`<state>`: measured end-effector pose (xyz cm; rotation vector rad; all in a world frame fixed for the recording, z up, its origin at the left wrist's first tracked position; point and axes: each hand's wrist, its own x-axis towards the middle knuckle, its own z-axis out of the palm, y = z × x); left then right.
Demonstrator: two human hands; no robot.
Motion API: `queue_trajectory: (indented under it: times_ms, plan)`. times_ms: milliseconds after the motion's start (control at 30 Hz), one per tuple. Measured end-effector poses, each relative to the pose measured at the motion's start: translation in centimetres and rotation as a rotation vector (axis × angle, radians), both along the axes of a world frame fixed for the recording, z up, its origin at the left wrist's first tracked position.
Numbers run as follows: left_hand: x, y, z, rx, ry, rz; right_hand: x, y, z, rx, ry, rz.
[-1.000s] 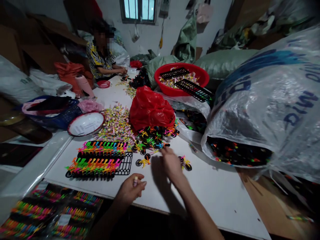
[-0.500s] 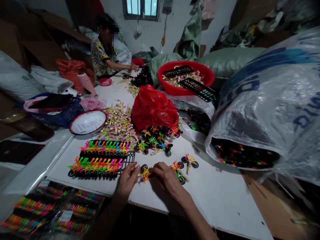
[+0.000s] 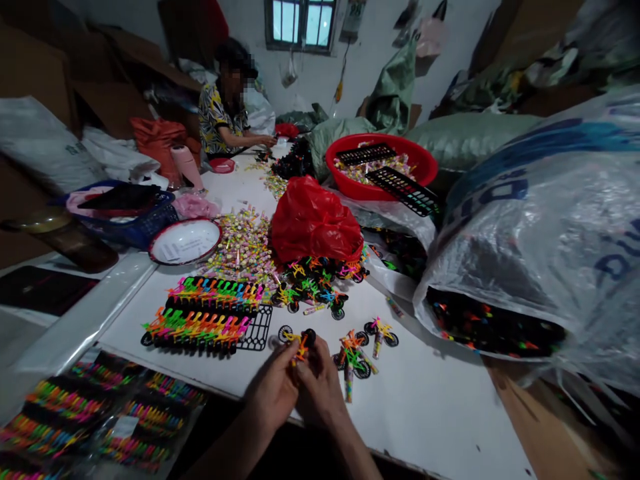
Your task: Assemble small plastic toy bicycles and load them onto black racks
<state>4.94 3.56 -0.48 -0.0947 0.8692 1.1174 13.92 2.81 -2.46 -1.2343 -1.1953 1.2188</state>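
Close to the table's front edge, my left hand (image 3: 276, 388) and my right hand (image 3: 324, 385) are together, both closed on a small toy bicycle (image 3: 299, 339) with yellow and orange parts and black wheels. My fingers hide its lower part. To the right of my hands lie several toy bicycles (image 3: 354, 357), with small printed tubes beside or against them. One more bicycle (image 3: 383, 330), pink and yellow, lies farther right. On my left, a black grid rack (image 3: 257, 327) carries two rows of colourful toy bicycles (image 3: 200, 327).
A red plastic bag (image 3: 315, 223) stands behind a heap of toy bicycles, beside piled printed tubes (image 3: 245, 243). A white bowl (image 3: 185, 241) and blue basket (image 3: 125, 223) stand left. A red basin (image 3: 430, 167) and large white sack (image 3: 540, 220) are right. A person (image 3: 225, 113) works at the far end.
My hands have come together around the toy bicycle, nearer the front edge. The left hand has left the rack's side. A green bicycle with a tube now shows where my right hand covered the table.
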Motion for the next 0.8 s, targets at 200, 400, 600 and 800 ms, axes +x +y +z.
queue_trajectory:
  times_ms: [200, 400, 600, 800]
  plan:
    - [-1.4, -1.1, -1.9, 0.153, 0.477, -0.148, 1.3, 0.8, 1.0, -0.067, -0.026, -0.129]
    - [-4.5, -0.6, -3.1, 0.480, 0.745, -0.499, 4.9, 1.9, 2.2, -0.159, -0.123, 0.347]
    - [-2.6, -0.9, -3.4, 0.455, 0.672, -0.473, 3.1, 1.2, 1.2, -0.165, 0.155, 0.128]
    - [-3.7, -0.9, -4.0, 0.567, 0.838, -0.507, 2.5, 0.7, 2.4, -0.068, -0.035, -0.108]
